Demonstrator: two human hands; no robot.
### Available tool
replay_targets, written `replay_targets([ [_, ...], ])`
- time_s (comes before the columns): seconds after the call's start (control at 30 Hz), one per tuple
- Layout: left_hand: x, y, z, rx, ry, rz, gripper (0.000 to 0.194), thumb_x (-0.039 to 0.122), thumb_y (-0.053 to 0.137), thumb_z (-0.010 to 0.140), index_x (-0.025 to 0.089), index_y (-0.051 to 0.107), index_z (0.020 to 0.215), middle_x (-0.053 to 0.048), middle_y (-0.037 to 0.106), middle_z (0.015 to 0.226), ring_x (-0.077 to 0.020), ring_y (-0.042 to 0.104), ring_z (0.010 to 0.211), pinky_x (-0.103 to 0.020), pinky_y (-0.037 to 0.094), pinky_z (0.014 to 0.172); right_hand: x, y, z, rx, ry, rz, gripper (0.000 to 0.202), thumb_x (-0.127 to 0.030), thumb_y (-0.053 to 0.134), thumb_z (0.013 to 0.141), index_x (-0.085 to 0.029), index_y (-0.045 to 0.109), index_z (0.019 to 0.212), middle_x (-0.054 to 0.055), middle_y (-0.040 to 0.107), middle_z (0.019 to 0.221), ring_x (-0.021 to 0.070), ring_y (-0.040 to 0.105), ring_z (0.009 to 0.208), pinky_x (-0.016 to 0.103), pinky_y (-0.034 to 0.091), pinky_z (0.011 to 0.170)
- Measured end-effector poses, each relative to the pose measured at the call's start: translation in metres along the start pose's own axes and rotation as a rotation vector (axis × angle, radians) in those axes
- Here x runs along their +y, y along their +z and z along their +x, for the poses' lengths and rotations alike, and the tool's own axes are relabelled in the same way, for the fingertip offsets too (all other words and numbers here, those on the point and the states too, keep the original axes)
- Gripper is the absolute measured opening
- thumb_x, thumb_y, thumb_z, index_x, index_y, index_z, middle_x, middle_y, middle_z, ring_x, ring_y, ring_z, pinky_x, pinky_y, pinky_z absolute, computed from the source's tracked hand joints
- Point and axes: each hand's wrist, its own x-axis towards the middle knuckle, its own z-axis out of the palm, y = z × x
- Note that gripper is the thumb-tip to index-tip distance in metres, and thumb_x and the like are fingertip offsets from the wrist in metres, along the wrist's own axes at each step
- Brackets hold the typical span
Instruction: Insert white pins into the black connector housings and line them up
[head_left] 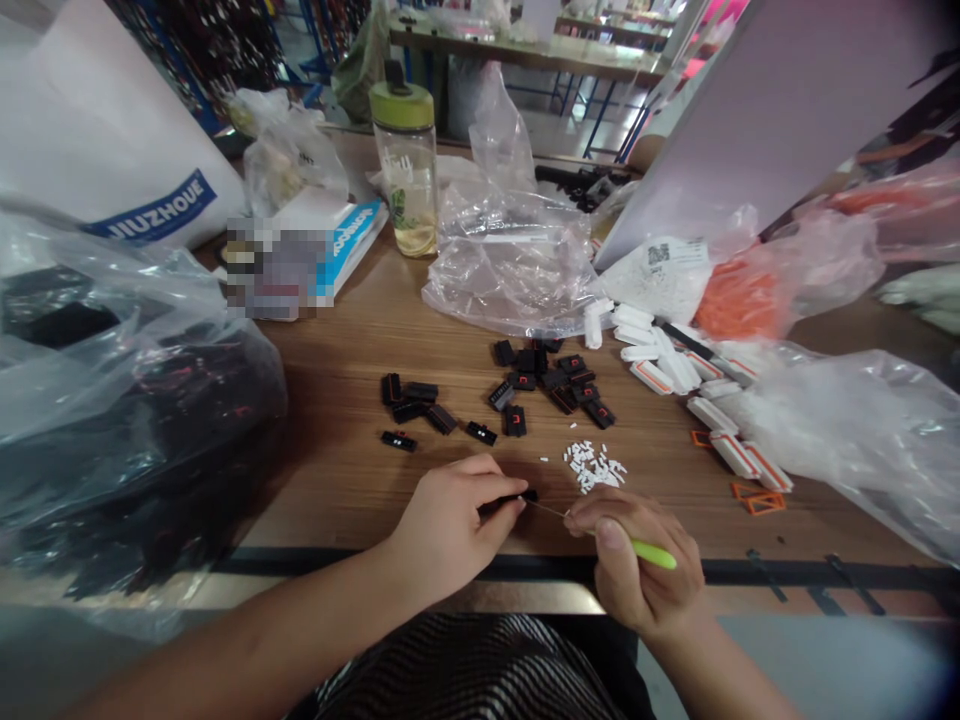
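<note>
Near the table's front edge, my left hand (457, 515) pinches a small black plastic connector housing (531, 495), mostly covered by the fingers. My right hand (645, 560) grips a thin metal pick with a bright green handle (654, 553). The pick's shaft (547, 509) points left, its tip at or beside the housing; whether they touch I cannot tell. Just beyond the right hand lies a loose pile of tiny white plastic pieces (592, 467). Farther back are several black housings (555, 383), some with orange-red parts, and another group of black housings (420, 402) to the left.
A clear bag of black parts (135, 430) fills the left side. White blocks with orange trim (739, 455), orange frames (759, 499) and plastic bags (862, 430) lie at right. A green-lidded bottle (405, 170) stands at the back beside a crumpled clear bag (517, 260).
</note>
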Motion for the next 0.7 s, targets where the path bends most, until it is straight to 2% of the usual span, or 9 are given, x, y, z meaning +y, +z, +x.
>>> replay_targets([
  [0.3, -0.0037, 0.0006, -0.0020, -0.002, 0.047, 0.041, 0.022, 0.018, 0.063, 0.091, 0.020, 0.075, 0.109, -0.004, 0.071, 0.094, -0.0178, 0.067, 0.085, -0.033, 0.056, 0.079, 0.0070, 0.0029, -0.0060, 0.003, 0.208, 0.146, 0.022, -0.006, 0.046, 0.093, -0.019, 0.063, 0.087, 0.000, 0.065, 0.073, 0.0105, 0.063, 0.060, 0.024, 0.051, 0.057],
  [0.7, -0.0017, 0.0000, -0.0017, 0.008, 0.052, 0.051, 0.022, 0.016, 0.061, 0.091, 0.021, 0.075, 0.107, -0.004, 0.070, 0.091, -0.0174, 0.066, 0.082, -0.033, 0.057, 0.074, 0.0091, 0.0062, -0.0086, 0.019, 0.254, 0.159, 0.021, -0.009, 0.047, 0.094, -0.018, 0.064, 0.086, 0.000, 0.066, 0.071, 0.0102, 0.063, 0.059, 0.024, 0.051, 0.057],
])
